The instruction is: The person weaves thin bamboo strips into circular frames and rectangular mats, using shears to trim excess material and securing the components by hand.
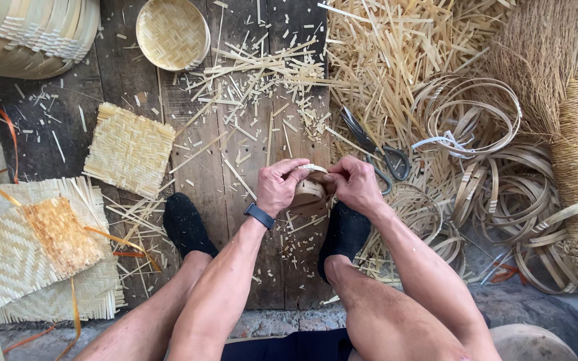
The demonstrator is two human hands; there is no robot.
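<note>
Bamboo is everywhere on this wooden floor (235,220). At about nine o'clock lies a pile of flat woven mats (31,257), one with an orange patch, and a smaller square woven mat (130,148) sits just above it. Up at eleven o'clock rests a little round woven tray (172,32).

In the middle, both hands meet on a small bamboo hoop (309,189). The left hand (279,187), with a dark watch (259,215) on its wrist, is curled tight around the hoop's left side. The right hand (354,184) pinches the other side, fingers closed on the strip. The hoop sits between the two feet in black socks (187,224), just above the floor.

To do this bit well, I think the fingers should keep the strip ends pressed flat together, so the ring stays round and does not spring open.

Just past the right hand, at two o'clock, lie scissors (376,150) on cut slivers. Farther right are loose bamboo rings (466,117) and a straw broom (570,134).
</note>
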